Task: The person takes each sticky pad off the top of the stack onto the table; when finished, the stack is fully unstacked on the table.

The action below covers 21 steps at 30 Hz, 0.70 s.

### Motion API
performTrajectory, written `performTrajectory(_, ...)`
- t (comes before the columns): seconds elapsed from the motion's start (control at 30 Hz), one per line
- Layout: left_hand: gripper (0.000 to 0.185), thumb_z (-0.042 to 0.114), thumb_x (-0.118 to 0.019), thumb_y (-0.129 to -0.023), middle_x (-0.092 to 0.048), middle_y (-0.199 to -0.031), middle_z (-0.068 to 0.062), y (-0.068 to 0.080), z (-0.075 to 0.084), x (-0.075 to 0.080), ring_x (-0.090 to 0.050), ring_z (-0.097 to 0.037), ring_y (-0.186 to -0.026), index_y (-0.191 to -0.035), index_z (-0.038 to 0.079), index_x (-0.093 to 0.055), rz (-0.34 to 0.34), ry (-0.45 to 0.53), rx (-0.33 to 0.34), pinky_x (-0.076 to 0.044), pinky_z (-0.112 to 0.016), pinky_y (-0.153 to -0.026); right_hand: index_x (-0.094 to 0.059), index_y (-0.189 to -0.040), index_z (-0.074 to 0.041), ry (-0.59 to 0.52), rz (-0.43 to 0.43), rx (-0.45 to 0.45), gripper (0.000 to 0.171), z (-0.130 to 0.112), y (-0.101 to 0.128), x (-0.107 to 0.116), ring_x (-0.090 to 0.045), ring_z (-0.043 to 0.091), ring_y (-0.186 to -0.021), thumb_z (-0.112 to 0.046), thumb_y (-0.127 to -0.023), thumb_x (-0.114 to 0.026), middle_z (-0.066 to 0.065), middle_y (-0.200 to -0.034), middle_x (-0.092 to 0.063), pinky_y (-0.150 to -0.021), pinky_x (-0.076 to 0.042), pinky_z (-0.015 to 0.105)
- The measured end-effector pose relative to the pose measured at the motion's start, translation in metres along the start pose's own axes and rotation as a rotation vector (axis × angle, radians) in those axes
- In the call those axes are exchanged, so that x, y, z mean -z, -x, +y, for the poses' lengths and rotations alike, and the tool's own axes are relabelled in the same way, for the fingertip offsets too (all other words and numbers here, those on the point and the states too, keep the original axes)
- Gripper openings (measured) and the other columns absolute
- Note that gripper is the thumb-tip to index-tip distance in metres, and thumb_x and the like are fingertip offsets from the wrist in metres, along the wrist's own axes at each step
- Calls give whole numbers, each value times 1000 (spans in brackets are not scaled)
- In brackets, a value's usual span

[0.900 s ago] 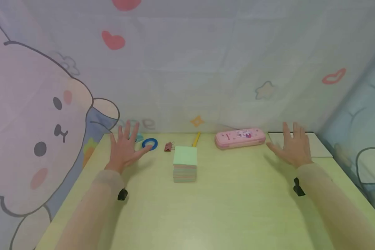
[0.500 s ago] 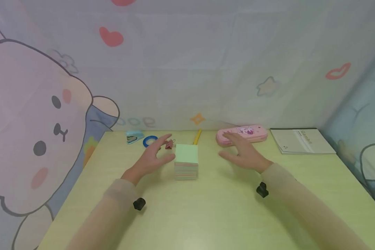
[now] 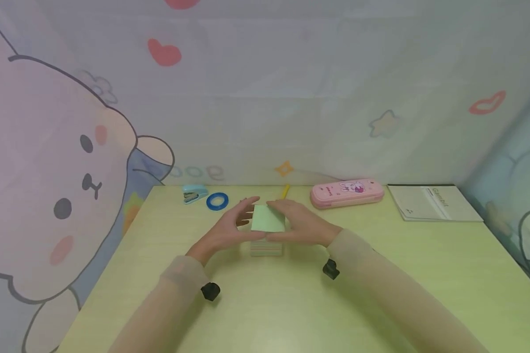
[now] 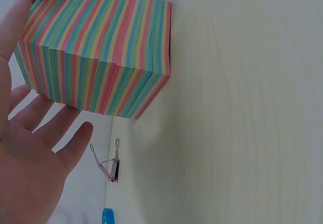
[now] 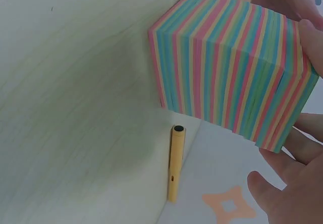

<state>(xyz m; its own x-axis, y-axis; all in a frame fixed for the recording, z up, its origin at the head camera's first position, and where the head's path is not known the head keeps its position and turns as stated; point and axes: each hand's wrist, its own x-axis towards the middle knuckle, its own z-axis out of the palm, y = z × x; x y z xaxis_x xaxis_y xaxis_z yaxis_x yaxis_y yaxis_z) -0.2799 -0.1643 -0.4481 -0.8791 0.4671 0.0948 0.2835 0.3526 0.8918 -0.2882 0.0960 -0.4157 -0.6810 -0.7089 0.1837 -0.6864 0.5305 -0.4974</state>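
A tall stack of square paper notes (image 3: 268, 219) stands on the table, green on top and striped in pink, yellow, green and blue along its sides (image 4: 101, 57). Around its upper part are both hands. My left hand (image 3: 227, 229) is at the left, its thumb across the near face, fingers fairly straight and spread by the left and far edges. From the right comes my right hand (image 3: 306, 223), thumb also along the near face, its other fingers reaching toward the far side. In the right wrist view the stack (image 5: 227, 62) partly hides the fingertips, so contact is unclear there.
Behind the stack lie a yellow pen-like stick (image 5: 176, 163) and a pink binder clip (image 4: 112, 166). Blue tape (image 3: 217, 201) and a light-blue stapler (image 3: 195, 193) are at the back left. A pink pencil case (image 3: 347, 193) and a notebook (image 3: 436, 203) lie at the back right.
Both hands have come inward from wide apart, the left moving right and the right moving left, until they flank the note stack. The stack has stayed on its spot.
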Motion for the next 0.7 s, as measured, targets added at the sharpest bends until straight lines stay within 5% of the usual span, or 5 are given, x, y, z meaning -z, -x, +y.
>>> performTrajectory(0.13,89,33,-88,-87,-45,-161,-8,-1,1,-1,-52,-33,-143,-162,30,-39,1,-12,-3,-40,-54,-121,-45,-157,-1,22,-2,-35,85,1,7,6,-55,28,-132,-43,-92,-81,13,-152,-56,-106,-51,44)
performTrajectory(0.3,84,29,-86,-89,-17,-175,-9,1,0,0,-46,-35,-148,-161,19,-44,-8,-32,3,-36,-57,-122,-49,-156,-4,11,3,-69,85,12,20,15,-53,26,-134,-47,-91,-82,11,-152,-55,-110,-49,46)
performTrajectory(0.47,81,32,-86,-90,-21,-174,-9,0,1,-3,-49,-34,-146,-159,16,-47,0,-51,23,-40,-57,-120,-54,-152,-8,-50,33,-121,82,31,43,27,-55,22,-123,-44,-87,-87,5,-144,-59,-104,-52,45)
performTrajectory(0.7,79,27,-85,-90,-21,-174,-12,1,1,-5,-50,-40,-142,-158,13,-48,15,18,39,-38,-61,-119,-56,-147,-1,-7,24,-127,79,56,61,18,-56,27,-129,-32,-83,-90,13,-147,-59,-110,-48,48)
